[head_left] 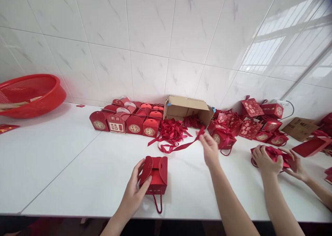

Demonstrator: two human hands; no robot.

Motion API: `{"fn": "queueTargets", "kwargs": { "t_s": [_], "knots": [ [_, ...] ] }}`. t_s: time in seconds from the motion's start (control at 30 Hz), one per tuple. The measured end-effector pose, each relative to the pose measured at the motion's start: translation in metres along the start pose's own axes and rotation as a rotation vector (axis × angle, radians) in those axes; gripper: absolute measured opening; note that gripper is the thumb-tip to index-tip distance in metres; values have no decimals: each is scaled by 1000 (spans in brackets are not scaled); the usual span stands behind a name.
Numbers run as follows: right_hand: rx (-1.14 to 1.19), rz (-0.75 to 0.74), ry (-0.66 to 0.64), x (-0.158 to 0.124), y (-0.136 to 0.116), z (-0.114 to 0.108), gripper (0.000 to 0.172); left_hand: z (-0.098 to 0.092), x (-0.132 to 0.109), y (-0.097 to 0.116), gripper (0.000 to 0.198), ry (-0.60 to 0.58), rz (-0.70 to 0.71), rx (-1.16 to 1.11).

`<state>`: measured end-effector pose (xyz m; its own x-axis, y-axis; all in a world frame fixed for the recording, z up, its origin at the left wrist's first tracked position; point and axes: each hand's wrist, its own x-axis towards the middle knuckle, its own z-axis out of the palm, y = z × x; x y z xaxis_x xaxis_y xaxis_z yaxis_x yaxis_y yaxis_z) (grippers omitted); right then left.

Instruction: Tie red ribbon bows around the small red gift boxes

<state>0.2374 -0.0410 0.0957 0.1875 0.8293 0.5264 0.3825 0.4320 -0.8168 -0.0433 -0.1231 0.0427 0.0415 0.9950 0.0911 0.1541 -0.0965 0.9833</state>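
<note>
My left hand (137, 186) grips the left side of a red gift box (155, 177), thumb on its top and fingers along the far side. The box stands on the white table, its curved top flaps folded in and a dark red cord handle (158, 203) hanging toward the near edge. To the right, my right hand (209, 148) pinches the end of a red ribbon (186, 146) just above the table. That ribbon trails left to a loose heap of red ribbons (173, 129) in front of an open cardboard box (188, 108).
Rows of red gift boxes (136, 124) stand at the back, left of the ribbons. More boxes (271, 123) are piled at the right. A co-worker's hands (268, 160) hold a ribboned box. A red plastic basket (52, 91) sits at the far left.
</note>
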Motion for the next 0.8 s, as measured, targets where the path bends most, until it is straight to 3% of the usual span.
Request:
{"fn": "queueTargets", "kwargs": {
  "t_s": [0.07, 0.17, 0.3, 0.37, 0.43, 0.5, 0.57, 0.7, 0.8],
  "knots": [
    [288, -40, 215, 12, -32, -23, 16, 1, -1, 2, 53, -17, -10, -36],
    [463, -227, 439, 19, -78, -59, 8, 1, -3, 3, 52, -27, -19, -59],
    [267, -504, 761, 11, -113, -83, 11, 4, -4, 3, 49, -40, -33, -58],
    [211, -536, 801, 7, -117, -83, 11, 6, -3, 2, 50, -35, -10, -21],
    [285, -431, 676, 2, -115, -79, 8, 6, -3, 3, 55, -10, 46, 34],
    [403, -241, 473, -4, -109, -74, 5, 5, -1, 6, 57, 29, 139, 122],
    [446, -38, 251, -14, -101, -66, 9, 4, 0, 13, 47, 49, 241, 249],
    [291, 334, -195, -39, -87, -42, 19, 4, 6, 31, 25, 27, 376, 470],
    [207, 468, -398, -55, -78, -17, 25, 7, 11, 41, 24, -22, 431, 607]
  ]
}}
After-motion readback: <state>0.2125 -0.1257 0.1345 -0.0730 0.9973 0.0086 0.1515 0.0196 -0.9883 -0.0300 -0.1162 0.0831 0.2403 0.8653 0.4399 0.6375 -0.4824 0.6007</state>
